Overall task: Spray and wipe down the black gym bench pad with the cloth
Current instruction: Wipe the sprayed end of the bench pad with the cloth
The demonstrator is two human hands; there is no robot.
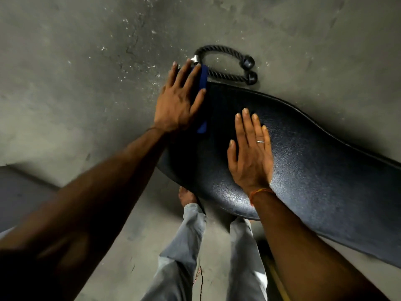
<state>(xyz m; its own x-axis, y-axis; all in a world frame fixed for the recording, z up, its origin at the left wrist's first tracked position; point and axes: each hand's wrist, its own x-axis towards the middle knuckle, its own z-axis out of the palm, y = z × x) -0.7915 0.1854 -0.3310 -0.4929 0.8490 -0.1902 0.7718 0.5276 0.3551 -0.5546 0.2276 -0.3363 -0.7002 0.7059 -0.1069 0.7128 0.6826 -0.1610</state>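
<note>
Hidden under the left hand: most of the dark blue folded cloth; only a strip along its right edge and a small corner near the wrist show.
Cut off: the long black textured vinyl bench pad runs out of view at the right edge, and both forearms leave the picture at the near edge.
Hard to make out: the frame under the pad, which is hidden; a yellowish strip and a thin reddish cord near the legs, too dim to name.
Left hand: flat, palm down, fingers spread and straight, pressing the cloth onto the far left end of the pad; it grips nothing, it only bears down.
Cloth position: on the pad's far left end, partly over its edge.
Right hand: flat and open on the bare pad, near and to the right of the left hand, fingers straight and close together, a silver ring on one finger, an orange thread at the wrist; it has hold of nothing.
Pad surface: pebbled, with a sheen near the right hand.
Floor: grey rough concrete floor, speckled with pale flecks and a crack.
Far side: a black twisted rope handle with rubber end knobs lies on the floor just beyond the pad.
Near side: grey trouser legs and a bare foot below the pad.
</note>
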